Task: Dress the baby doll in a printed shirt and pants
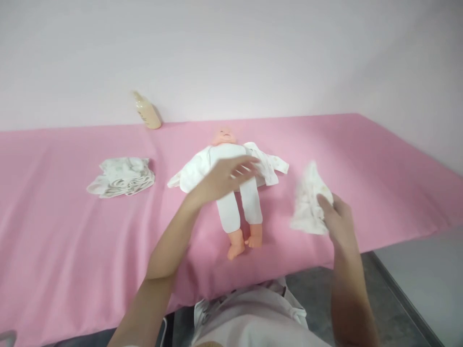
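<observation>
A baby doll (229, 212) lies on its back on the pink cover, its head toward the wall and its bare feet toward me. White leggings cover its legs, and a small white jacket (267, 166) is spread out beneath its upper body. My left hand (229, 174) is over the doll's middle, fingers stretched out and holding nothing; whether it touches the doll I cannot tell. To the right of the doll, my right hand (336, 214) grips a crumpled white cloth (310, 205) with faint markings, held between thumb and fingers and slightly blurred.
Left of the doll sits a folded stack of white patterned cloths (126, 177). A pale yellow pump bottle (148, 113) leans at the back by the white wall (231, 58). The pink cover (65, 226) drapes over the table's front edge, close to my body.
</observation>
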The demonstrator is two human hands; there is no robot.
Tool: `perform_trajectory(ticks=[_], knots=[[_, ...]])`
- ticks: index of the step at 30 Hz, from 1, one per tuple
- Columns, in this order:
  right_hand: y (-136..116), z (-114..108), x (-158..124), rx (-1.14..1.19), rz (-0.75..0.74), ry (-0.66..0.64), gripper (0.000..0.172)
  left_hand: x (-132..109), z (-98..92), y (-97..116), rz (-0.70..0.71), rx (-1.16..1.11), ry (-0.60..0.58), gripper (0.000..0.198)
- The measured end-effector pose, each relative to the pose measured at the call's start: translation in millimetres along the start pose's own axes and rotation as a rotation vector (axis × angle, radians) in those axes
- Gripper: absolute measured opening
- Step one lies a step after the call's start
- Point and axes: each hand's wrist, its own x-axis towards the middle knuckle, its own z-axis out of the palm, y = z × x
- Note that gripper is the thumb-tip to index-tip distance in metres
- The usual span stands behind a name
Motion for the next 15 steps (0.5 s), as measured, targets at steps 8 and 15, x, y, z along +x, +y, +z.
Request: perform_trajectory(ticks=[8,15], knots=[[-87,34,-49,0.553,-0.485,-0.601,0.077,-35,23.8,43,0.000,0.201,-0.160,0.082],[-88,35,-50,0.553,-0.483,-0.282,0.031,-42,2.3,45,-0.002,0.306,-0.113,0.066]])
